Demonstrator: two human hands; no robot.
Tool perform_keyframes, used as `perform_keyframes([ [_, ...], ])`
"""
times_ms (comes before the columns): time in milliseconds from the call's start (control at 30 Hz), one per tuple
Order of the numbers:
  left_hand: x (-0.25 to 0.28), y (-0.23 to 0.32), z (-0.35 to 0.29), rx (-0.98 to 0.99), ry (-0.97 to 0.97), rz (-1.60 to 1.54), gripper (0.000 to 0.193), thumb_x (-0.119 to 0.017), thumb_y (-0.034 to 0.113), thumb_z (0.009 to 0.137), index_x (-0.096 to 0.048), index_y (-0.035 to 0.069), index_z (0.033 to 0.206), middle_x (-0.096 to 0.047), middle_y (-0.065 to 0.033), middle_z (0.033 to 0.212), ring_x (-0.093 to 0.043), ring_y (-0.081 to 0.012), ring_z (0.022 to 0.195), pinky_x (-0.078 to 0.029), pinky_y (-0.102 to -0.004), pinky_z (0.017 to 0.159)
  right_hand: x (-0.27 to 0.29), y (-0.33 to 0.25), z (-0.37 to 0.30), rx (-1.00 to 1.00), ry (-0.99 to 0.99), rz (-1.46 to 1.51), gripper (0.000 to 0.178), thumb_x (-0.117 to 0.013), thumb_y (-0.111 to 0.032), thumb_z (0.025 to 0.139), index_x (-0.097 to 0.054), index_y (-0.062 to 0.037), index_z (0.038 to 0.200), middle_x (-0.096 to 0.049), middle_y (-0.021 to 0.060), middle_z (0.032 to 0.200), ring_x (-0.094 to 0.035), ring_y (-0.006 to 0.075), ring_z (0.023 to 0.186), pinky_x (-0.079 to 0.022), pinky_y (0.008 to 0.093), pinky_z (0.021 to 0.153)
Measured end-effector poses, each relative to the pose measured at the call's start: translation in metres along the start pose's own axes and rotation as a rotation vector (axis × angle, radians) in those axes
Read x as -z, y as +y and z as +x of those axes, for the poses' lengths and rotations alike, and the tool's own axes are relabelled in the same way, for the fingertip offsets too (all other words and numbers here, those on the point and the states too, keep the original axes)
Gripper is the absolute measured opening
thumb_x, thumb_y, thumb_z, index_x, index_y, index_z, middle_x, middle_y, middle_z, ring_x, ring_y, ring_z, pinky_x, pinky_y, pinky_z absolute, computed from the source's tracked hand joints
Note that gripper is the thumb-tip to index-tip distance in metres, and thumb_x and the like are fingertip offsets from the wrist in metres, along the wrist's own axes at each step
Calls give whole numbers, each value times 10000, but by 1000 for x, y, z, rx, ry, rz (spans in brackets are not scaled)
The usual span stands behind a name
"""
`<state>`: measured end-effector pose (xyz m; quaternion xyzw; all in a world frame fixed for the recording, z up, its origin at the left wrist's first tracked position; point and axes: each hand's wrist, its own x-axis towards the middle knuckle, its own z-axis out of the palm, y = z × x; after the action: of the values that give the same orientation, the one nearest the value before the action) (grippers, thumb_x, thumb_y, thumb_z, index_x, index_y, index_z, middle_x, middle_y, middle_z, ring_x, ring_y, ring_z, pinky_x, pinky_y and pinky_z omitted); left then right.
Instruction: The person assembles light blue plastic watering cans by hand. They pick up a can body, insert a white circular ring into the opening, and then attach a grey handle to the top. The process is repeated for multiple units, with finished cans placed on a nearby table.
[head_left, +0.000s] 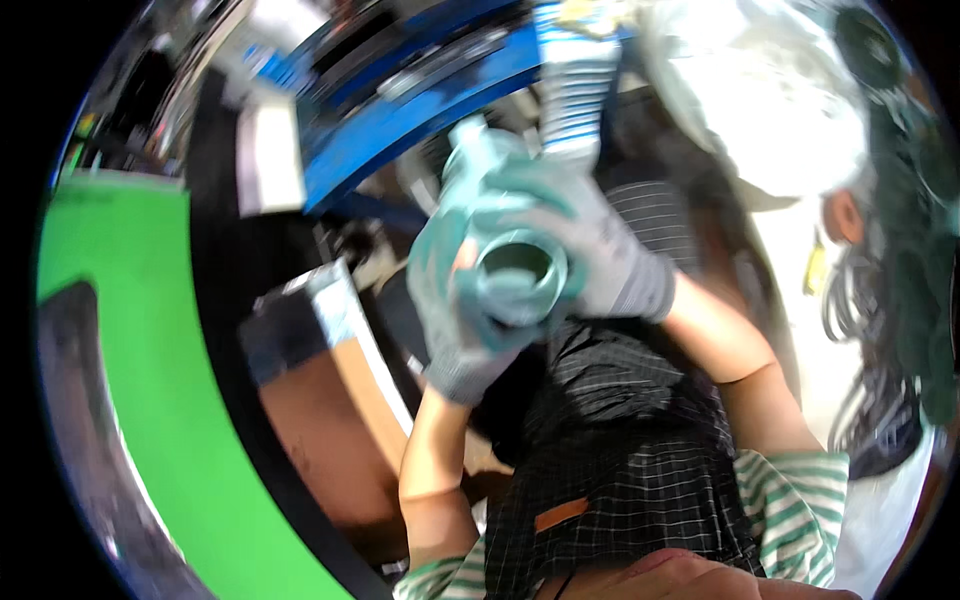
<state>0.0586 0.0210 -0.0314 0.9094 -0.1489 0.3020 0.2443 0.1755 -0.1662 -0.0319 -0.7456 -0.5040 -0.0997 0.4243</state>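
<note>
Cluttered Work Area, Seen From Above and Partly Blurred

Clutter is spread to the left, to the right and at the far side, and much of it is smeared by blur. Nearest, a black apron (pixel 640 485) with a pale checked pattern is worn over green-and-white striped sleeves (pixel 795 500), and a small orange-brown patch (pixel 561 514) is set on its front.

Just beyond the apron, a pale green hollow part (pixel 515 283) is held up between the two hands, its round open mouth turned toward the near side. Both hands are covered by grey gloves with green-coated fingers. By the left hand (pixel 437 285) the part is gripped along its left side; by the right hand (pixel 590 235) it is clasped from the right, the fingers curled over its far portion. Exact fingertip contact cannot be told because of the blur.

To the left, an open cardboard box (pixel 320 425) is seen below the hands, and farther left a bright green surface (pixel 160 350) is bordered by a black band (pixel 225 270). To the right, thin grey cables (pixel 850 400) are bunched together. On the far side, a blue frame (pixel 430 125) is seen at the left, and a bulky white plastic bag (pixel 775 95) at the right.
</note>
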Motion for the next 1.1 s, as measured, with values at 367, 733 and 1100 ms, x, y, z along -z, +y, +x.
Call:
perform_keyframes([
  [367, -43, 58, -36, 58, -63, -356, 922, -980, 267, 705, -505, 90, 1475, -597, -194, 1391, -636, -404, 1241, -558, -509, 1028, 111, 14, -122, -708, 190, 737, 450, -856, -226, 873, -698, -18, 1239, -713, 102, 1225, -675, 150, 1097, -558, 322, 956],
  [733, -41, 62, -33, 37, -51, -234, 894, -967, 275, 732, -520, 55, 1475, -605, -199, 1359, -629, -402, 1221, -538, -495, 1027, 198, 160, -62, -732, -206, -928, 182, -750, -241, 929, -799, -200, 1099, -676, 34, 1328, -627, 281, 1212, -502, 404, 1077],
  [1100, -44, 49, -41, -130, 71, 120, 784, -848, 392, 876, -536, -28, 1460, -509, -255, 1448, -627, -386, 1172, -554, -484, 959, 149, 25, -38, -823, 65, 302, 256, -763, -310, 997, -729, -84, 1112, -740, 31, 933, -699, 130, 873, -585, 305, 828],
])
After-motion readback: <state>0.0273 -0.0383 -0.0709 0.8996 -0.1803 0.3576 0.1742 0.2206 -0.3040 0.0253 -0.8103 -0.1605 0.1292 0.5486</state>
